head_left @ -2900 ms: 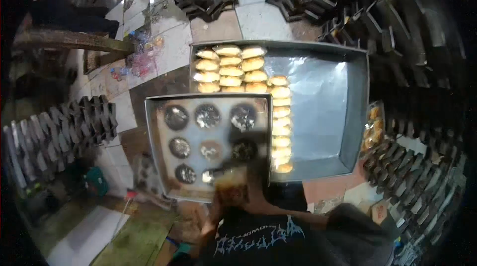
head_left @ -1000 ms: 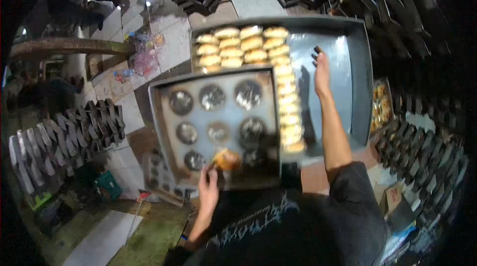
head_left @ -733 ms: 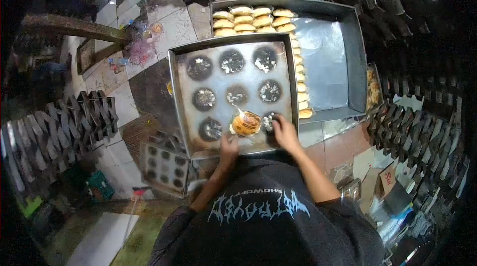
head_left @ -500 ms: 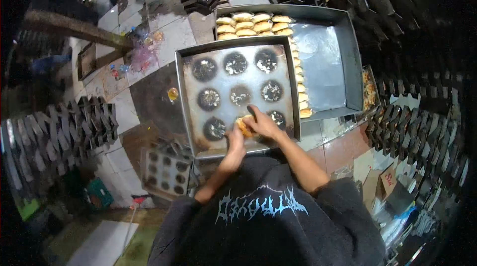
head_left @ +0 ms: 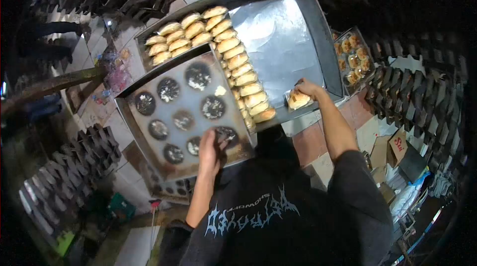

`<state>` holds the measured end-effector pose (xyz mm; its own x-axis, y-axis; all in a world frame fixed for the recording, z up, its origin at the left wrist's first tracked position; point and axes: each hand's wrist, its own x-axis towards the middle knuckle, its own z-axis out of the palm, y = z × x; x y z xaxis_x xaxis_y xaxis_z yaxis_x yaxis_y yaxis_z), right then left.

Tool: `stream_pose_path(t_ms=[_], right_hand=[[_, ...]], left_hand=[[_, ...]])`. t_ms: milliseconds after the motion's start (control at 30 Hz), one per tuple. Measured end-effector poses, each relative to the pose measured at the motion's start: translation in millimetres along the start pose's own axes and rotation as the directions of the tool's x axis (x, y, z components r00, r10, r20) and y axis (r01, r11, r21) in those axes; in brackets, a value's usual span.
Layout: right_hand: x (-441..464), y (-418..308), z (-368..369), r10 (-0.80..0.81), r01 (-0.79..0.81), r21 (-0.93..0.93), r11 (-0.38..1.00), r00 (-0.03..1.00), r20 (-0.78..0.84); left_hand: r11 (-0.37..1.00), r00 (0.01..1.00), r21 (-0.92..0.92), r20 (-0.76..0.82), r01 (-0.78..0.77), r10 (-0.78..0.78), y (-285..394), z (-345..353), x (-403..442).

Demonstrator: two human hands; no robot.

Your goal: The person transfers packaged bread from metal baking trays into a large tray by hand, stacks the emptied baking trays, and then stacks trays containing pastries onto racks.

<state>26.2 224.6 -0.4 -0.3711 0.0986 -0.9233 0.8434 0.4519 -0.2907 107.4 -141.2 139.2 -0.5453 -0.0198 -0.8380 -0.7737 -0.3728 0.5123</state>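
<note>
My right hand [head_left: 309, 88] grips a golden bun [head_left: 298, 99] in a clear wrapper, over the near right corner of a deep metal bin [head_left: 323, 32]. Wrapped buns [head_left: 228, 45] stand in tight rows along the bin's left side. Nothing is in my left hand [head_left: 209, 152], whose fingers are apart over the near right part of a square baking tray [head_left: 171, 109]. The tray overlaps the bin's left corner. Dark round marks with pale crumbs cover it, and one larger pale scrap [head_left: 220, 90] lies near its right edge.
Another tray of browned buns [head_left: 354, 57] sits beyond the bin's right side. Stacked dark metal pans [head_left: 69, 176] stand at left, with more at right. Cardboard boxes [head_left: 392, 149] lie at lower right, and a green crate [head_left: 120, 206] at lower left.
My right hand has carried the bun from the baking tray across to the bin. My left hand has come off the bun and stays over the tray. The view has turned and shifted right.
</note>
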Motion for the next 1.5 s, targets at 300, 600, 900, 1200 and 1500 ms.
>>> stream_pose_path(t_ms=[300, 600, 900, 1200, 1500], right_hand=[[206.4, 150.4, 127.9, -0.282, 0.448, -0.83, 0.333, 0.887, 0.366], [104.2, 88.3, 54.5, -0.347, 0.446, -0.372, 0.814, 0.887, 0.305], [119.8, -134.6, 4.0, -0.635, 0.661, -0.136, 0.738, 0.749, 0.191], [165.5, -292.5, 48.7, -0.853, 0.798, 0.423, 0.429, 0.512, -0.102], [132.5, -48.5, 2.4, -0.479, 0.601, -0.55, 0.58, 0.798, 0.366]], left_hand=[[0.988, 0.931, -0.143, -0.35, 0.057, -0.105, -12.6, 15.7, -19.8], [0.943, 0.859, 0.226, -0.501, 0.246, -0.104, 8.5, 69.0, -2.6], [0.988, 0.755, 0.13, -0.655, 0.081, 0.025, -42.2, 16.7, -38.8], [0.987, 0.823, 0.139, -0.568, 0.077, 0.015, -96.6, 27.4, -54.4], [0.895, 0.908, 0.408, -0.42, 0.182, 0.007, -63.9, 53.5, -26.4]])
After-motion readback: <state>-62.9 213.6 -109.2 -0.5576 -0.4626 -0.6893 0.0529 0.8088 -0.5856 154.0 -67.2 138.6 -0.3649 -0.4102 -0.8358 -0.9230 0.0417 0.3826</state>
